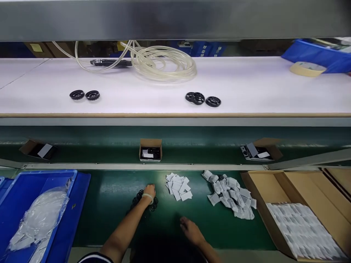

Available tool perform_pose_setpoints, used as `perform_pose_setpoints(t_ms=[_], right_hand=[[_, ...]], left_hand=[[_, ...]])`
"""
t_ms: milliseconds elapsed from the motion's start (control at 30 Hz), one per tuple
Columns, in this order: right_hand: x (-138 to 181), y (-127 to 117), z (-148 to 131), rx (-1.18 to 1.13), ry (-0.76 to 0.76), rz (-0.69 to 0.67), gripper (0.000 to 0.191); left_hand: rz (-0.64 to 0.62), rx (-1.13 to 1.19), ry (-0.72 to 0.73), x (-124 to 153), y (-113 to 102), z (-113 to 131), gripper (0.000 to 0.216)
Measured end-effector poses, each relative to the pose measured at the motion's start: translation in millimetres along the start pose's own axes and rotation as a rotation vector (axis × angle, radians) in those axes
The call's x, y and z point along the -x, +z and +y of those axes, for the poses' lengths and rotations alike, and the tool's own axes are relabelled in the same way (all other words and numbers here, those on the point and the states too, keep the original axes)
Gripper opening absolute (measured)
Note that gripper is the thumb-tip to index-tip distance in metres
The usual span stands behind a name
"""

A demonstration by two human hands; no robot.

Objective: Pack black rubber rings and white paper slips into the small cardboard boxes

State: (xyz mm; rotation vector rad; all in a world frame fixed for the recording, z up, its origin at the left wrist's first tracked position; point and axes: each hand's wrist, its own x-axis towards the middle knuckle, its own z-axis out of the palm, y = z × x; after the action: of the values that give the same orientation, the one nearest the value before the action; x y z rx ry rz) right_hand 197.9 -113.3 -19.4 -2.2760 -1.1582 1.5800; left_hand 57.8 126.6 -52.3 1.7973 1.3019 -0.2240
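Note:
My left hand, with a pale band at the wrist, is at the far right side of a pile of black ring-shaped parts on the green work surface. Its fingers curl downward and look closed; whatever lies in them is hidden. Nearer the front edge hovers my right hand, its fingers loosely bent and apparently holding nothing. Between and beyond both hands lies a heap of white cards. Farther right is a pile of small white wrapped packets.
A blue bin with plastic bags stands left; a cardboard carton of packed white pieces stands right. Small open boxes, including one box at centre, line the back. The white shelf above carries coiled tubing and black round parts.

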Motion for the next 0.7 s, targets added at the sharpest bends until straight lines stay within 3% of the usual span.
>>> perform_pose_setpoints(t_ms=[167, 333, 467, 567, 700], right_hand=[[17, 0, 25, -0.01, 0.038, 0.012, 0.038], [30, 1, 46, 0.009, 0.055, 0.009, 0.034], [40, -4, 63, 0.018, 0.059, 0.036, 0.033], [50, -10, 79, 0.02, 0.067, 0.067, 0.033], [66, -18, 105, 0.003, 0.104, 0.109, 0.034]], left_hand=[[-0.007, 0.329, 0.002, 15, -11, 4, 0.017], [-0.01, 0.459, 0.028, 30, 3, 28, 0.038], [-0.005, 0.322, 0.002, 21, 29, 59, 0.038], [0.0, 0.151, 0.037, 12, 47, 84, 0.008], [-0.019, -0.029, 0.068, 8, 62, 108, 0.033]])
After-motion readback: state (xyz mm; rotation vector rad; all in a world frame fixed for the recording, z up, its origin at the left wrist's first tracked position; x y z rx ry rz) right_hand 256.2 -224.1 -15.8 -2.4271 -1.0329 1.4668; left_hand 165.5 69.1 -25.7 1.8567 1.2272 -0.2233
